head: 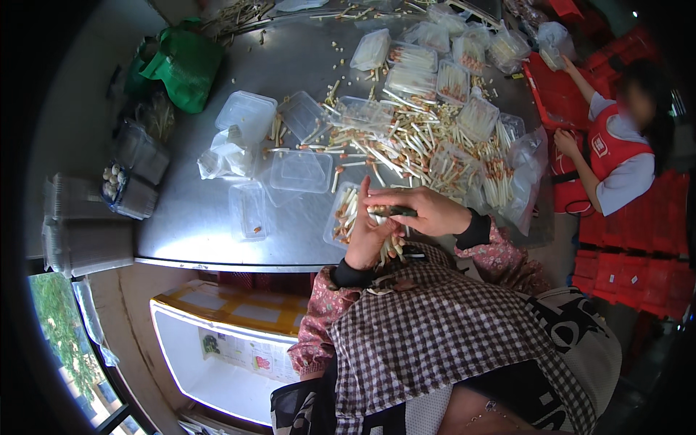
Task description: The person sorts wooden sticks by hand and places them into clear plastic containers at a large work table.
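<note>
My left hand (365, 236) is raised at the table's near edge, around a bunch of white-stemmed, brown-capped mushrooms (392, 249) that show below its thumb. From the right, my right hand (432, 209) reaches across it, holding a small dark-handled tool (403, 211); its working end is hard to make out. Partly behind my left hand lies a clear plastic tray (330, 231) with more mushrooms in it. A large loose pile of mushrooms (405, 157) spreads beyond my hands. Filled trays (410, 81) stand behind the pile, some of them in clear bags.
Empty clear trays (302, 171) and crumpled white plastic (231, 157) lie left of the pile. A green bag (187, 68) and stacked tray lids or containers (89, 228) are farther left. Below the table edge stands a white foam box (234, 375). A co-worker in a red vest (611, 141) is beside red crates (631, 228).
</note>
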`<state>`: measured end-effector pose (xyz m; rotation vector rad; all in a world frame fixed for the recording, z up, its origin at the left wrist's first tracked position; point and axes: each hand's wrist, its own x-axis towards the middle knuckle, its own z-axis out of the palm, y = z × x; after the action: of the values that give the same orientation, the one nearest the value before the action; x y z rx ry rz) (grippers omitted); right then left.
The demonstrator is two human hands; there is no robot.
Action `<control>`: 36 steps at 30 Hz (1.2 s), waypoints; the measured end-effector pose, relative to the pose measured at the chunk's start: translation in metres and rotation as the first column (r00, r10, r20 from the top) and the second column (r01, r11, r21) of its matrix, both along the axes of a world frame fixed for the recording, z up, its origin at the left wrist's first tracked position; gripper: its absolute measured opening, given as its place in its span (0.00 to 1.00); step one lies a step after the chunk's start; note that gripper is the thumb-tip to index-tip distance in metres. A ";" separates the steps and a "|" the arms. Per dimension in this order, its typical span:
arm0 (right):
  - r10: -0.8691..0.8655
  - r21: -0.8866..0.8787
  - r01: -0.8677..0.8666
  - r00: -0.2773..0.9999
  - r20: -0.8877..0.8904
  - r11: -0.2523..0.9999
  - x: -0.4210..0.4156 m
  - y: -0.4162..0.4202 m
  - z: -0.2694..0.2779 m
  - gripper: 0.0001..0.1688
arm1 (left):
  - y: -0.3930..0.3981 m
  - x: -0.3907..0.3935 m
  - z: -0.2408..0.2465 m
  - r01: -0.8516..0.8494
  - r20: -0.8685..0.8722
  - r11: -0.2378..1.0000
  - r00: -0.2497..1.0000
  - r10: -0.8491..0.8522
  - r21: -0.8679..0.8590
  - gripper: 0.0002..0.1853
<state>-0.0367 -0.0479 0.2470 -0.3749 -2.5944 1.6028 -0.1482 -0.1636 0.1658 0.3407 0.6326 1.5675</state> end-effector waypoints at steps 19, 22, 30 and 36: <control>-0.280 0.161 0.311 0.941 -0.189 0.937 0.003 0.001 0.006 0.16 | 0.008 -0.001 0.027 0.014 -0.488 1.000 0.873 -0.009 0.006 0.52; -0.208 0.207 0.231 0.970 -0.125 0.951 -0.004 -0.003 0.000 0.13 | 0.014 0.002 0.024 0.073 -0.509 0.996 0.860 -0.038 0.049 0.55; -0.162 0.129 0.188 0.969 -0.186 0.974 0.011 -0.004 -0.014 0.13 | 0.007 0.006 0.006 0.189 -0.039 0.981 0.981 -0.190 -0.038 0.56; -0.338 0.060 0.367 0.899 -0.277 0.928 0.008 0.002 -0.004 0.15 | 0.013 -0.003 0.027 0.207 -0.236 0.976 0.947 -0.217 -0.065 0.56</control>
<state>-0.0289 -0.0463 0.2432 -0.5477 -2.2455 1.2832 -0.1513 -0.1502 0.1932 0.5580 0.7873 1.3159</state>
